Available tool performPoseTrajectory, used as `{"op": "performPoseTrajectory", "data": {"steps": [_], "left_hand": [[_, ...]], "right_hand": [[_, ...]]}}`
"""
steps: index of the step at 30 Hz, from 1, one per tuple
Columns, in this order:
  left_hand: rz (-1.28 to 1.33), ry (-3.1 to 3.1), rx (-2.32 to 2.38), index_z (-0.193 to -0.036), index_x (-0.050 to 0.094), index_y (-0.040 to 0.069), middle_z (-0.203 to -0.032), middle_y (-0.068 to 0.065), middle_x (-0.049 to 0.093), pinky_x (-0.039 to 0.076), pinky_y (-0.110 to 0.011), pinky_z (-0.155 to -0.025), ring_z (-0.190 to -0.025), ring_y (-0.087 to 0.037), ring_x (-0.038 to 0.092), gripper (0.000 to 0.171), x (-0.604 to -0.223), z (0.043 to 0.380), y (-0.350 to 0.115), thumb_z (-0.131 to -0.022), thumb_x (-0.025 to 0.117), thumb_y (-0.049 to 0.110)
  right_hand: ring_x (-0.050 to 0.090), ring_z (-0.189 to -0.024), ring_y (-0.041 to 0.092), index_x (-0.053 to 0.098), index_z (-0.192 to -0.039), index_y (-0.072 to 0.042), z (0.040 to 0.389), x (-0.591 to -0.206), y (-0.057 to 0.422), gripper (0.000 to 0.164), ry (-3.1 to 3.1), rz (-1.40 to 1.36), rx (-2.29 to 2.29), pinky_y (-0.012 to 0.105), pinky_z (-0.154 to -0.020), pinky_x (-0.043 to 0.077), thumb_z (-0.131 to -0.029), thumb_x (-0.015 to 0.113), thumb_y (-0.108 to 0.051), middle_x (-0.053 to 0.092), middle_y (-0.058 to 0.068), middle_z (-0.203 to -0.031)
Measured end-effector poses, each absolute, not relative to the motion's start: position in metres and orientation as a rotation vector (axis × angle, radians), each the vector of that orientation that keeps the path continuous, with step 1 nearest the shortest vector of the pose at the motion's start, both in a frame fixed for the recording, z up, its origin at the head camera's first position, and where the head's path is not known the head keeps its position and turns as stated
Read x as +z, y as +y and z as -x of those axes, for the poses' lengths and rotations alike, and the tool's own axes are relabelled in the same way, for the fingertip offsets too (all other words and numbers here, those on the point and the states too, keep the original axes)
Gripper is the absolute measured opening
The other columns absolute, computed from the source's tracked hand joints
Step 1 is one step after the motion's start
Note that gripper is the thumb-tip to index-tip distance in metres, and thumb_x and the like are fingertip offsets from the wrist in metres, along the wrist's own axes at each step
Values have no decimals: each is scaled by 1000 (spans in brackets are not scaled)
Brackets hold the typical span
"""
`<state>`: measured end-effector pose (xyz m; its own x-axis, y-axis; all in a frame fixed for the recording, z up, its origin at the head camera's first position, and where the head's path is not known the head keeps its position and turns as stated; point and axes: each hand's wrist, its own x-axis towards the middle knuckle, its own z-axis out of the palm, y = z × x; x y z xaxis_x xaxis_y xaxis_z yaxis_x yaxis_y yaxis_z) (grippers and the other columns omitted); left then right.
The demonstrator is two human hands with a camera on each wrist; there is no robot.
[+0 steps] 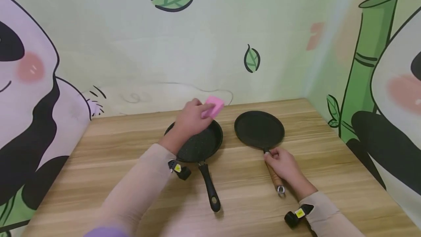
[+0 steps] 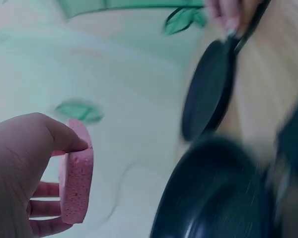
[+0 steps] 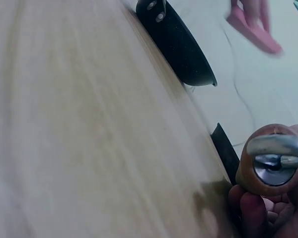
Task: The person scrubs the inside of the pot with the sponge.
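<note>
My left hand (image 1: 192,117) pinches a pink sponge (image 1: 214,106) between thumb and fingers, held up over the far side of a deep black frying pan (image 1: 205,143). In the left wrist view the sponge (image 2: 78,176) shows its porous edge, apart from the pan. My right hand (image 1: 284,164) grips the wooden handle (image 1: 273,175) of a flat black griddle pan (image 1: 260,129), close to where it meets the pan. From the right wrist view, the handle's metal hanging ring (image 3: 275,153) faces the camera, with curled fingers (image 3: 253,210) under the wood.
The frying pan's black handle (image 1: 210,189) points toward me on the wood-grain table (image 1: 243,207). Behind the table rises a wall (image 1: 204,54) printed with leaves, pandas and bamboo. The two pans lie side by side with a narrow gap between them.
</note>
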<state>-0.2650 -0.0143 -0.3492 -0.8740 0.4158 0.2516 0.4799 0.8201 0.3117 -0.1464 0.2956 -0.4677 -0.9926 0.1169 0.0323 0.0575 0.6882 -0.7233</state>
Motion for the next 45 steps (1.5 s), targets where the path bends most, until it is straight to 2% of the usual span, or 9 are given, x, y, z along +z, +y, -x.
{"op": "performPoseTrajectory", "data": {"steps": [8,13,20,25,29,32,36,41,45], "left_hand": [[217,-2818,-643,-142,60,17,-121,-23,54,49,-51,-72,-100,-38,54,55,-358,260,-128,-91,61,38],[100,-2861,-669,-144,57,10,-119,-29,53,47,-52,-73,-103,-42,51,56,-380,250,-168,-93,58,35],[58,-2913,-615,-139,58,0,-111,-35,56,44,-58,-82,-101,-46,50,57,-420,245,-195,-98,57,40],[22,-2973,-590,-135,60,-2,-110,-36,58,42,-59,-86,-104,-48,49,56,-443,248,-201,-97,57,39],[-24,-3002,-605,-131,61,-3,-112,-35,57,36,-60,-93,-109,-50,45,55,-454,247,-202,-91,63,35],[-64,-2964,-646,-131,61,-3,-112,-34,53,35,-58,-91,-109,-49,42,56,-459,245,-201,-88,67,33],[-110,-2910,-683,-136,60,-1,-116,-34,48,37,-55,-87,-108,-47,41,60,-462,240,-200,-87,69,32],[-111,-2883,-675,-137,60,-2,-118,-35,48,38,-56,-87,-107,-46,42,59,-467,240,-200,-87,69,30],[-116,-2872,-665,-136,61,-1,-116,-33,51,38,-54,-86,-104,-44,44,58,-470,241,-199,-88,68,30]], "right_hand": [[65,-87,29,63,-115,6,141,-459,301,44,-2863,106,1043,45,-79,52,-99,59,-35,70,15,-95],[64,-81,26,64,-114,3,134,-437,297,54,-2844,100,749,46,-69,52,-99,56,-48,67,10,-89],[59,-70,16,70,-104,-6,127,-411,243,37,-2844,-44,722,38,-65,50,-98,62,-41,64,0,-80],[54,-51,13,71,-101,-7,125,-419,189,35,-2942,-219,1236,31,-49,46,-100,61,-40,61,0,-66],[53,-44,15,70,-103,-8,125,-434,158,41,-2975,-284,1689,26,-36,39,-102,56,-47,61,5,-65],[50,-40,13,70,-102,-10,127,-442,144,40,-2942,-321,1878,24,-34,37,-102,55,-47,59,4,-61],[43,-35,10,66,-100,-2,126,-448,134,32,-2813,-315,2147,22,-33,36,-103,57,-32,52,1,-53],[47,-35,8,60,-104,7,122,-452,124,27,-2645,-273,2385,22,-35,40,-104,56,-20,53,1,-56],[47,-36,8,58,-103,7,120,-453,117,26,-2587,-210,2412,22,-36,41,-104,55,-19,54,2,-58]]}}
